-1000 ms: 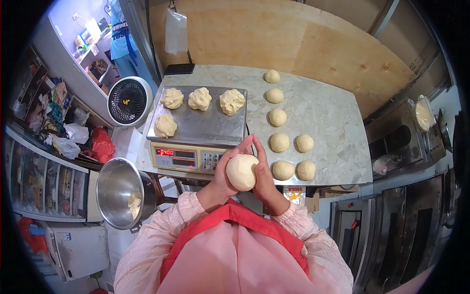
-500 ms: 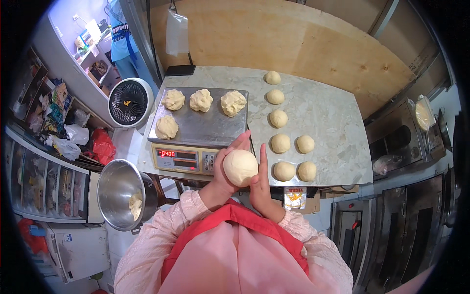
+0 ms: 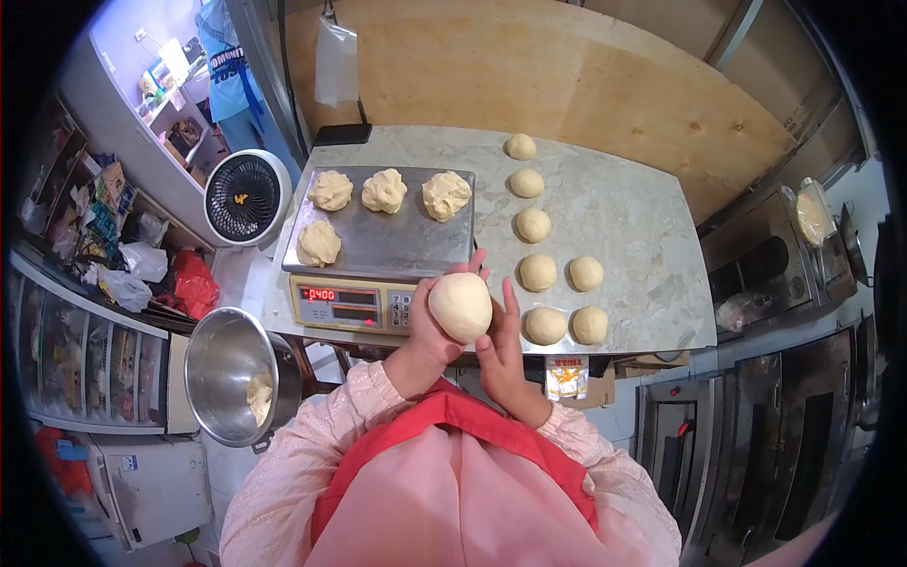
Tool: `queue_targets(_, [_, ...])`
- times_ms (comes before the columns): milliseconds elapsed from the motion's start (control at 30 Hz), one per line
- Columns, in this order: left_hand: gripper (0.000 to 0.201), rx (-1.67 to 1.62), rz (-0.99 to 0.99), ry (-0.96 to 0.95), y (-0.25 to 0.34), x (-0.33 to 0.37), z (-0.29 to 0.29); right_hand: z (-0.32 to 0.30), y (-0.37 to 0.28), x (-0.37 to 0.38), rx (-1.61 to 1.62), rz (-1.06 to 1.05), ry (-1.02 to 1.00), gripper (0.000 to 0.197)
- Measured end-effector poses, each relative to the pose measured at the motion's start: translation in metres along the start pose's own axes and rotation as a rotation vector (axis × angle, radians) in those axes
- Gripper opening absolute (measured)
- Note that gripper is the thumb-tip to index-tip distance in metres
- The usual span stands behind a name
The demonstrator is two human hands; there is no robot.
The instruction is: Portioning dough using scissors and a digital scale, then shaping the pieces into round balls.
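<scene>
The location is a small baking kitchen; whether it serves a shop or a home cannot be determined. Indicators: the bench (image 3: 642, 227) carries rows of rounded dough balls (image 3: 534, 226) and a digital scale (image 3: 387, 253) loaded with rough dough lumps (image 3: 385, 191). A deep metal bowl (image 3: 219, 354) containing more dough (image 3: 259, 397) is positioned at left. Oven-like metal cabinets (image 3: 798, 416) line the right side.

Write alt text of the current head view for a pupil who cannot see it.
A left hand cradles a smooth dough ball, with the open right hand beside it. Beyond, a table holds seven rounded dough pieces and, to their left, a scale bearing four rough lumps. A metal bowl sits lower left.
</scene>
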State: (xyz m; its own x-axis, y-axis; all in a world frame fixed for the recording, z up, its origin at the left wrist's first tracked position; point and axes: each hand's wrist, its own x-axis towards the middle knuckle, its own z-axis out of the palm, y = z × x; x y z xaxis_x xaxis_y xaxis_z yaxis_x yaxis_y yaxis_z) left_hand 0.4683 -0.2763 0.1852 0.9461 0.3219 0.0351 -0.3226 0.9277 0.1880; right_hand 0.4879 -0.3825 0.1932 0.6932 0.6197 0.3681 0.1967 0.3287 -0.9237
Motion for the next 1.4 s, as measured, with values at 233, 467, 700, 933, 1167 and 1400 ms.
queue_targets(233, [0.039, 0.121, -0.031, 0.238, -0.002, -0.004, 0.013, -0.011, -0.008, 0.008, 0.265, 0.257, -0.045, 0.078])
queue_targets(467, [0.034, -0.113, -0.156, 0.099, 0.001, 0.002, 0.000, -0.027, 0.003, 0.013, 0.220, 0.264, -0.021, 0.070])
queue_targets(700, [0.038, -0.052, -0.097, 0.128, -0.011, 0.002, -0.003, 0.014, 0.009, -0.011, 0.254, 0.061, 0.180, 0.068])
queue_targets(933, [0.032, 0.244, -0.218, 0.183, -0.003, 0.002, -0.026, -0.037, 0.002, 0.005, 0.230, 0.409, 0.063, 0.065])
queue_targets(1167, [0.051, 0.084, -0.433, 0.065, -0.020, 0.010, -0.029, -0.055, -0.007, 0.023, 0.152, 0.378, -0.417, 0.062])
queue_targets(1400, [0.049, 0.002, -0.305, 0.003, -0.020, 0.021, -0.005, -0.067, -0.002, 0.023, 0.067, 0.309, -0.010, 0.040])
